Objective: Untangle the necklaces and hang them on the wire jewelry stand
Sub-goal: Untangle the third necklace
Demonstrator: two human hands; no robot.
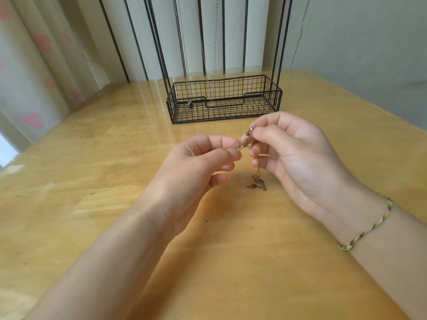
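Both hands pinch the same tangled necklace (pixel 246 138), left hand (pixel 196 167) and right hand (pixel 298 162) just beside each other. Below that pinch, its loose end dangles onto the table (pixel 92 204); the wire stand (pixel 224 100) sits beyond.

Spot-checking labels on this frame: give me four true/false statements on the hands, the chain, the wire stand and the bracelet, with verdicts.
1. The left hand and the right hand both pinch the tangled rose-gold metal chain. True.
2. The black wire jewelry stand carries no necklaces. False: thin chains already hang on it, one ending in a dark pendant.
3. The chain's loose end hangs below the right hand towards the yellow wooden table. True.
4. A multicoloured woven bracelet is on the left wrist. False: it is on the right wrist.
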